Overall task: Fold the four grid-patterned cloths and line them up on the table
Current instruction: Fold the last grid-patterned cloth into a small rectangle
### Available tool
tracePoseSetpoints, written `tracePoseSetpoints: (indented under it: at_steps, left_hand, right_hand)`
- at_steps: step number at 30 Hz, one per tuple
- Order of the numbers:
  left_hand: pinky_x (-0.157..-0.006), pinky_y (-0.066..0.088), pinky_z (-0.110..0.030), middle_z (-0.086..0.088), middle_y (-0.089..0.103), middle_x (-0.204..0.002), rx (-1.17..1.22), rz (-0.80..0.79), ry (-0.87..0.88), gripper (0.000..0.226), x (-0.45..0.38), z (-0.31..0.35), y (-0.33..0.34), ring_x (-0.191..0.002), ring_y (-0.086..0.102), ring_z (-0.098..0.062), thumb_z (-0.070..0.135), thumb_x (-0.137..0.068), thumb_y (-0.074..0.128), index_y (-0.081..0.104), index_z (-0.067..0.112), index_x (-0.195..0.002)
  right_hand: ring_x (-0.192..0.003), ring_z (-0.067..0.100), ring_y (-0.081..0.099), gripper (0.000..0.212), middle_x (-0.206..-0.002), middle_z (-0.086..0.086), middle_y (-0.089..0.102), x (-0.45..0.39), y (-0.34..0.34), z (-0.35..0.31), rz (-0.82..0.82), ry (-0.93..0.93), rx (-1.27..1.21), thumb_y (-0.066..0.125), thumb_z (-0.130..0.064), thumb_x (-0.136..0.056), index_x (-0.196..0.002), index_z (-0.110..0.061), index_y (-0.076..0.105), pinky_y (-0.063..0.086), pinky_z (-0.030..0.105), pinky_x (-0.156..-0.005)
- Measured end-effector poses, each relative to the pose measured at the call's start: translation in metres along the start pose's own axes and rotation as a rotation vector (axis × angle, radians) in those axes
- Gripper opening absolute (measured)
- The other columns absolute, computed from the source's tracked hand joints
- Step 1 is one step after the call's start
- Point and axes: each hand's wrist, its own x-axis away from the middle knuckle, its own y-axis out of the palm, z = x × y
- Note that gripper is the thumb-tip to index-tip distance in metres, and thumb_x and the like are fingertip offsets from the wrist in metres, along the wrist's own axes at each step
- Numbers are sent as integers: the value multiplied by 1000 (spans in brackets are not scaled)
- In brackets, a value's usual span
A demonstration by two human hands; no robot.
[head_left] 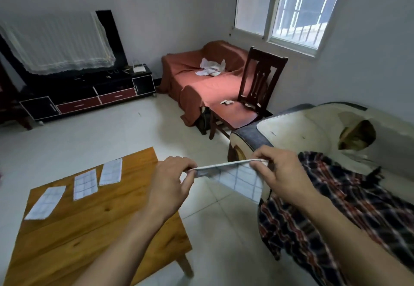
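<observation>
Three folded white grid-patterned cloths lie in a row on the wooden table (89, 229): one at the near left (46, 202), one in the middle (85, 184), one at the far right (111, 171). A further grid cloth (239, 177) hangs in the air to the right of the table, over the floor. My left hand (170, 182) pinches its left end and my right hand (283, 173) pinches its right end. The top edge is pulled taut between them and the rest droops below, folded over.
A dark plaid garment (336, 207) drapes over a worn sofa (313, 129) at my right. A wooden chair (257, 88) and a red-covered couch (201, 77) stand beyond. A TV cabinet (89, 97) lines the far wall. Pale tile floor lies between.
</observation>
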Motion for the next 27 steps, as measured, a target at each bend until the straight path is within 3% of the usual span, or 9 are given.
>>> tracePoseSetpoints:
  at_steps: [8,11,14,21,27]
  left_hand:
    - [-73,48,-37,14,59,-86,-19,-84,27,11,-61,48,67,-82,52,-12,15,-91,64,61,26,-90]
    - [-73,47,-35,13,57,-85,-2,-99,36,7,-92,45,90,-82,51,-12,22,-93,57,59,27,-89]
    - [-72,46,-35,13,56,-85,44,-89,32,12,-129,33,121,-82,50,-11,32,-91,45,56,28,-88]
    - [-70,45,-38,14,54,-80,144,-75,-39,6,-216,-13,185,-76,50,-13,30,-87,47,51,29,-83]
    - [-68,43,-36,14,52,-76,132,-57,-167,10,-267,-60,200,-75,49,-11,24,-86,50,49,30,-79]
  right_hand:
    - [-76,6,56,7,-80,-11,61,-3,-50,80,16,39,26,58,-27,-88,-81,-25,59,48,30,-69]
    - [-78,9,56,8,-82,-9,60,-20,-49,107,23,65,52,58,-26,-90,-83,-24,58,48,29,-69]
    - [-77,8,54,9,-81,-10,59,-49,-48,135,12,90,75,60,-25,-90,-82,-26,57,45,28,-68]
    - [-73,11,51,11,-79,-8,59,-146,-39,190,-18,107,171,65,-18,-89,-81,-22,58,46,36,-69]
    - [-70,9,55,10,-78,-11,59,-231,5,227,-111,76,118,60,-22,-91,-82,-25,56,51,36,-65]
